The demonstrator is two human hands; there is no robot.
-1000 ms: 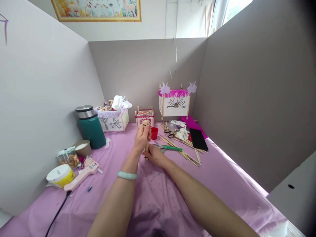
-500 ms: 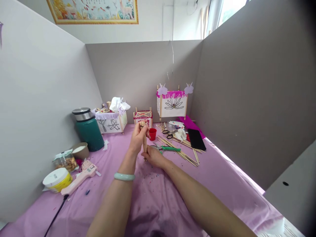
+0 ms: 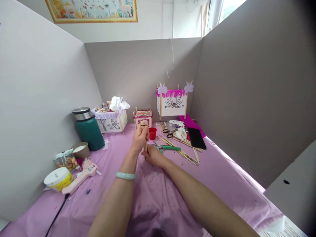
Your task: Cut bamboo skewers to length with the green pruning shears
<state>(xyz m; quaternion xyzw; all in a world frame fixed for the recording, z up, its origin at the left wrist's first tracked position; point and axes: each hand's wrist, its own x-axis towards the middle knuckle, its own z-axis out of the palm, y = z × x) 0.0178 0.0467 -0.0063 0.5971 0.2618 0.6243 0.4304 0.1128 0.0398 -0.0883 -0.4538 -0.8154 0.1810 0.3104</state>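
Purple cloth [image 3: 160, 197] nearest me; my right hand [image 3: 154, 156] closed round lower part of stick bundle [image 3: 145, 148], my left hand [image 3: 140, 137] wrapped round its upper part, dark-banded top poking out above; bundle near upright in front of me, cannot tell if foot touches cloth; just past right hand, green-handled pliers [image 3: 171, 147], loose sticks [image 3: 190, 158]; then red cup [image 3: 152, 134]; farther, red-trimmed box [image 3: 143, 117]; lantern [image 3: 173, 103] before grey partition [image 3: 133, 72]
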